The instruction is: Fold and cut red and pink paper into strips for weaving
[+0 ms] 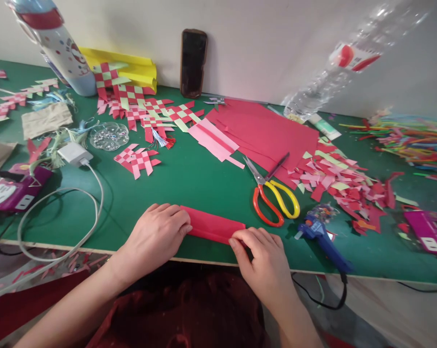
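Open green table [204, 183] mid-field, btw woven fish [137, 160] and scissors [272, 198]. I've got a clear lane fwd from the red strip [213, 224], which is pressed flat by my left hand [156, 237] and pinched by my right hand [265, 256]. The right side is tight: scissors, w/ glue gun [321, 237] just beside the right hand and scrap pile [334, 181] behind. On the left, white cable [103, 193] loops to the near edge; charger [74, 153] and bead dish [108, 136] sit beyond. At the far side are red sheets [269, 130] and phone [193, 63] against the wall.
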The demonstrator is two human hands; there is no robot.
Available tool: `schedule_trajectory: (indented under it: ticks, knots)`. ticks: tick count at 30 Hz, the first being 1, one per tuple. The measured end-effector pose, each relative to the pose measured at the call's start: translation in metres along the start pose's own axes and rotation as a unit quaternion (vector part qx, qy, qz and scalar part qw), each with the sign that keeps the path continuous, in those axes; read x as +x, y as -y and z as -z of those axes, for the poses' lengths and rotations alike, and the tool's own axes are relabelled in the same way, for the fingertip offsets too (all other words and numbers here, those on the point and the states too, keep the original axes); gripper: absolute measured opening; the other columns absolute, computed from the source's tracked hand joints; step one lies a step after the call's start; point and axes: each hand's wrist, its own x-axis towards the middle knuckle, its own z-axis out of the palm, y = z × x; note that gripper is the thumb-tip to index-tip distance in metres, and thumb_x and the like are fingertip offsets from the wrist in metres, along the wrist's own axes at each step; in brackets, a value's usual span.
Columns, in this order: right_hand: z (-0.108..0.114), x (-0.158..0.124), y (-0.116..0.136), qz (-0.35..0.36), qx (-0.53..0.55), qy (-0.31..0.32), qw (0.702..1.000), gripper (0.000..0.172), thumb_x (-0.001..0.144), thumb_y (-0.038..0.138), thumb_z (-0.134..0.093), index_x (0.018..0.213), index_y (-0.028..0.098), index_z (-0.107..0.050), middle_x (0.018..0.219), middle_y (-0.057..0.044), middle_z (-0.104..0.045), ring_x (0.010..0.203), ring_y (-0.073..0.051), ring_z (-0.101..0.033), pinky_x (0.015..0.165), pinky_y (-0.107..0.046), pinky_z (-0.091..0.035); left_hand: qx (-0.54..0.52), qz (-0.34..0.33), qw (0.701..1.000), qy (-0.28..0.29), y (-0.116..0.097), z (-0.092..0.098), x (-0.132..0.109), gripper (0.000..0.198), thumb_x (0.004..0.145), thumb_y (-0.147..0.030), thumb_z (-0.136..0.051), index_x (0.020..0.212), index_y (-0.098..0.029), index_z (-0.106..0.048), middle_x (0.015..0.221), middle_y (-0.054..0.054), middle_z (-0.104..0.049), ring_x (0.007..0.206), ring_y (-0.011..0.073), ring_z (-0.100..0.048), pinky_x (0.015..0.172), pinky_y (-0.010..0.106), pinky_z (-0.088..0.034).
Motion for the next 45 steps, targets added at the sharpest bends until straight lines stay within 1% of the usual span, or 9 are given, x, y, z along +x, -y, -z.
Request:
schedule_trajectory:
  ticks: [13, 20, 27, 31, 34, 37, 41, 43, 45]
  knots:
    - [-0.004, 0.000, 0.001, -0.016, -0.015, -0.008, 1.000, 0.023, 0.097, 0.033, -0.047, 0.081, 0.023, -0.059, 0.078, 0.000, -0.064, 0.075, -0.016, -0.058, 0.073, -0.031, -0.029, -0.020, 0.004, 1.000, 0.014, 0.009, 0.002, 0.000, 0.019, 0.097, -0.025, -0.048, 0.082, -0.021, -0.060, 0.078, -0.001, -0.065, 0.076, 0.0180, -0.059, 0.071, 0.033, -0.035]
    - [-0.007, 0.000, 0.000, -0.024, -0.010, -0.016, 1.000, 0.018, 0.096, 0.033, -0.049, 0.083, 0.023, -0.058, 0.077, 0.000, -0.063, 0.074, -0.016, -0.057, 0.073, -0.031, -0.029, 0.007, 0.023, 0.999, 0.026, 0.005, 0.003, 0.002, 0.022, 0.096, -0.024, -0.047, 0.080, -0.021, -0.061, 0.079, 0.000, -0.066, 0.077, 0.0192, -0.060, 0.071, 0.033, -0.034]
    - [-0.008, 0.000, 0.001, -0.024, -0.011, -0.026, 0.999, 0.018, 0.095, 0.032, -0.050, 0.082, 0.022, -0.058, 0.076, 0.000, -0.062, 0.074, -0.016, -0.056, 0.073, -0.031, -0.029, 0.033, 0.016, 0.999, 0.038, 0.005, 0.004, 0.004, 0.019, 0.095, -0.026, -0.049, 0.081, -0.021, -0.060, 0.077, 0.000, -0.064, 0.076, 0.0197, -0.060, 0.069, 0.033, -0.032]
    - [-0.008, -0.001, 0.002, -0.022, -0.016, -0.036, 0.999, 0.017, 0.095, 0.031, -0.050, 0.083, 0.022, -0.058, 0.076, 0.000, -0.062, 0.074, -0.016, -0.057, 0.073, -0.031, -0.030, 0.020, 0.018, 0.999, 0.021, 0.006, 0.004, 0.001, 0.014, 0.094, -0.022, -0.049, 0.085, -0.021, -0.059, 0.083, 0.000, -0.062, 0.080, 0.0192, -0.060, 0.071, 0.033, -0.034]
    - [-0.008, -0.001, 0.002, -0.020, -0.023, -0.038, 0.999, 0.018, 0.095, 0.031, -0.050, 0.082, 0.022, -0.059, 0.076, 0.000, -0.062, 0.074, -0.016, -0.057, 0.072, -0.030, -0.031, 0.008, 0.009, 1.000, -0.005, 0.007, 0.002, -0.003, 0.018, 0.095, -0.016, -0.044, 0.088, -0.021, -0.060, 0.085, 0.001, -0.061, 0.081, 0.0187, -0.059, 0.073, 0.034, -0.035]
    - [-0.009, -0.001, 0.002, -0.021, -0.022, -0.044, 0.999, 0.018, 0.095, 0.031, -0.050, 0.082, 0.022, -0.059, 0.077, 0.000, -0.062, 0.074, -0.015, -0.057, 0.073, -0.031, -0.031, 0.011, -0.025, 0.999, -0.033, 0.007, -0.002, -0.006, 0.023, 0.095, -0.011, -0.042, 0.094, -0.022, -0.062, 0.088, 0.003, -0.062, 0.082, 0.0194, -0.056, 0.076, 0.035, -0.038]
    - [-0.010, -0.001, 0.001, -0.024, -0.013, -0.041, 0.999, 0.014, 0.094, 0.030, -0.052, 0.084, 0.022, -0.059, 0.082, -0.001, -0.063, 0.080, -0.017, -0.059, 0.075, -0.031, -0.031, 0.030, -0.139, 0.987, -0.076, 0.005, -0.007, -0.011, 0.031, 0.096, -0.010, -0.037, 0.108, -0.022, -0.063, 0.101, 0.006, -0.063, 0.087, 0.0215, -0.053, 0.075, 0.036, -0.043]
    - [-0.010, -0.002, 0.001, -0.028, -0.013, -0.040, 0.999, 0.014, 0.094, 0.029, -0.052, 0.084, 0.022, -0.059, 0.084, -0.002, -0.064, 0.081, -0.017, -0.059, 0.075, -0.032, -0.031, 0.044, -0.189, 0.977, -0.084, 0.002, -0.009, -0.012, 0.029, 0.099, -0.014, -0.036, 0.109, -0.019, -0.063, 0.101, 0.007, -0.064, 0.088, 0.0223, -0.053, 0.074, 0.036, -0.045]
    - [-0.011, -0.002, 0.002, -0.025, -0.015, -0.047, 0.998, 0.014, 0.094, 0.029, -0.052, 0.084, 0.022, -0.059, 0.084, -0.002, -0.064, 0.082, -0.017, -0.059, 0.075, -0.032, -0.032, 0.049, -0.210, 0.972, -0.089, -0.001, -0.011, -0.012, 0.029, 0.099, -0.015, -0.036, 0.107, -0.016, -0.064, 0.098, 0.008, -0.065, 0.088, 0.0222, -0.054, 0.074, 0.036, -0.047]
